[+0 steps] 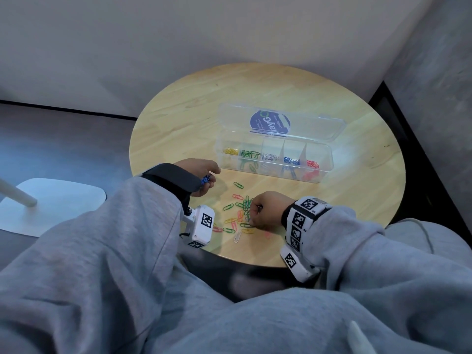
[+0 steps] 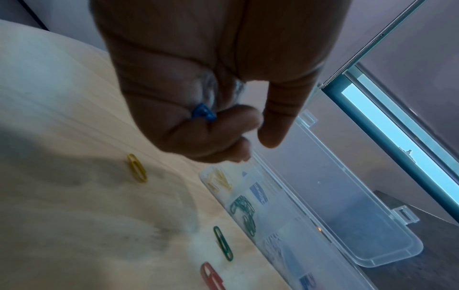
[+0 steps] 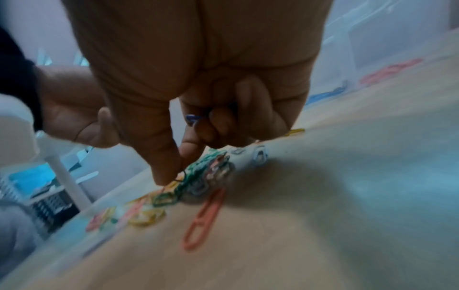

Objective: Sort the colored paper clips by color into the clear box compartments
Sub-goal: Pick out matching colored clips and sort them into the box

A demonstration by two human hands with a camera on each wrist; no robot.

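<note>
Blue clips in left hand (fingers curled).

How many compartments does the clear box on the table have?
5, in one row across the clear box: from the left in the head view they hold yellow clips, green clips, white clips, blue clips and red clips. None look hidden.

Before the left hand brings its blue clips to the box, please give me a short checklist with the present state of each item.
1. Clear plastic box lid open: ok.
2. Left hand holds blue paper clips: ok.
3. Blue compartment reachable, uncovered: ok.
4. No other colour among the held clips: cannot tell.
5. Right hand away from the box, at the loose mixed pile: ok.
6. Number of clips held: cannot tell.
</note>
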